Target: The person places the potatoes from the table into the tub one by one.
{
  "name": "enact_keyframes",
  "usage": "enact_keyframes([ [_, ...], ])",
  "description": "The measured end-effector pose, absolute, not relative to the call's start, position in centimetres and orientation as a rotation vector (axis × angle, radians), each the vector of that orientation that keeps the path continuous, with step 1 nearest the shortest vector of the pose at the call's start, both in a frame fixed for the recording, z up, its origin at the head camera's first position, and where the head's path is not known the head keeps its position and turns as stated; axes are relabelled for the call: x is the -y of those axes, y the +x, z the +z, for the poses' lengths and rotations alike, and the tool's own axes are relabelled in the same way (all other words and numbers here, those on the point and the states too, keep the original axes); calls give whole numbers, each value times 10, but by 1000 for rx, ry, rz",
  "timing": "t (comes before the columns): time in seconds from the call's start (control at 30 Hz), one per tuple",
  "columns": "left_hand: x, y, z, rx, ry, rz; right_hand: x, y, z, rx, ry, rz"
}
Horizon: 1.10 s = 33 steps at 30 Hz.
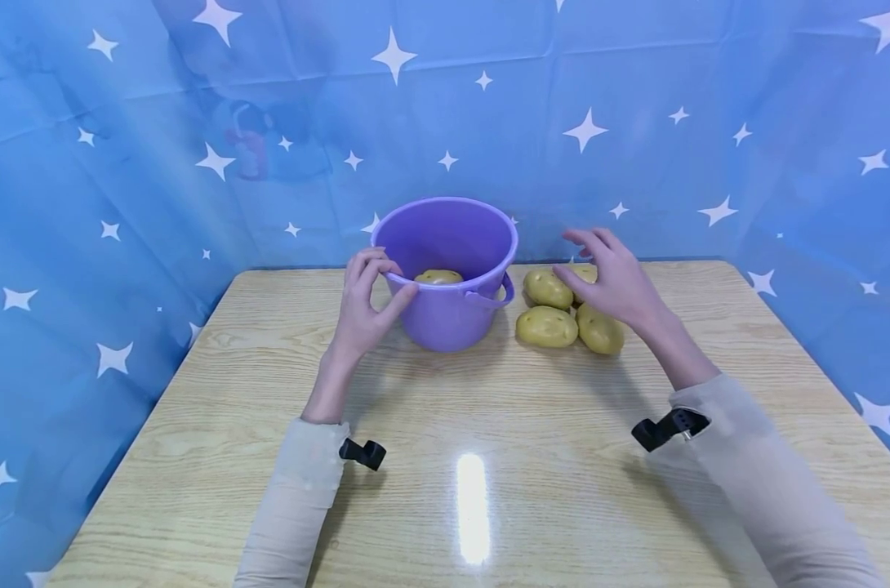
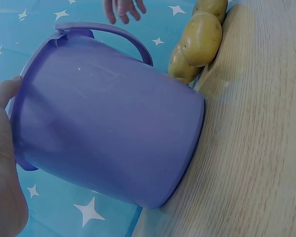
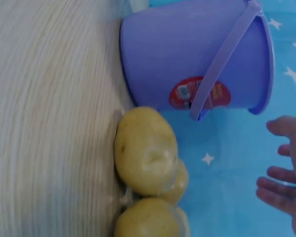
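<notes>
A purple bucket (image 1: pixel 448 314) stands upright near the back of the table, its handle (image 1: pixel 495 298) hanging down on the right. My left hand (image 1: pixel 364 306) grips the near left part of its rim, thumb outside and fingers over the edge. Inside the bucket lies a yellow potato (image 1: pixel 439 277), partly hidden by the near wall. Several more potatoes (image 1: pixel 546 327) sit in a cluster right of the bucket. Above them hovers my right hand (image 1: pixel 612 278), fingers loosely spread and holding nothing; it partly covers the back potato (image 1: pixel 583 273).
The pale wooden table (image 1: pixel 416 457) reaches back to a blue curtain (image 1: pixel 489 122) with white stars. A red label (image 3: pixel 200 93) shows on the bucket's right side in the right wrist view. Each sleeve carries a small black wrist camera (image 1: pixel 362 453).
</notes>
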State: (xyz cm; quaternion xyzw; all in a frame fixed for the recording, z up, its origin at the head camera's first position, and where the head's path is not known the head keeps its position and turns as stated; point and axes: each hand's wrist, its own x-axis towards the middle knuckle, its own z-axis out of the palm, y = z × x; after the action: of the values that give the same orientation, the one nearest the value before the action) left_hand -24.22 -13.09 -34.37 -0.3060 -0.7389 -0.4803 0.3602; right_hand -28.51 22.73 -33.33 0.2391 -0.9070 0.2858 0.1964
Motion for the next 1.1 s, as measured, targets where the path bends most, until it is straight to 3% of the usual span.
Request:
enact_keyframes([
  [1.1, 131, -243, -344, 1885, -800, -1233, -280, -272, -378, 2931, 567, 634],
])
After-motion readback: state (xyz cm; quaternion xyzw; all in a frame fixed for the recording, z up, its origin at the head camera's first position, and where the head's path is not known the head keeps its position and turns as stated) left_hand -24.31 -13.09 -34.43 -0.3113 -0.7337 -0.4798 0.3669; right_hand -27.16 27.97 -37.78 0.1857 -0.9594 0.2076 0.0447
